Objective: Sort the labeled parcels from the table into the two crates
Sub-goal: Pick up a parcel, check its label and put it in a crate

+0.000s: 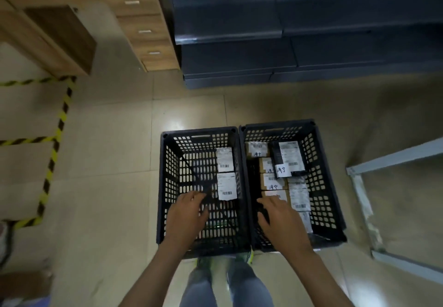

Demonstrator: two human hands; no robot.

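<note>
Two black perforated crates stand side by side on the floor at my feet. The left crate [165,187] holds two parcels with white labels [226,184] along its right wall. The right crate [321,187] holds several labeled parcels, brown boxes [272,181] and a black bag with a white label [288,158] on top. My left hand [185,213] hovers over the left crate with fingers spread and nothing in it. Over the near part of the right crate is my right hand [279,220], fingers relaxed and also holding nothing.
Dark metal shelving [299,31] stands beyond the crates. A wooden drawer cabinet [141,24] is at the back left. Yellow-black tape [55,151] marks the floor on the left. A light metal frame [364,201] lies to the right of the crates.
</note>
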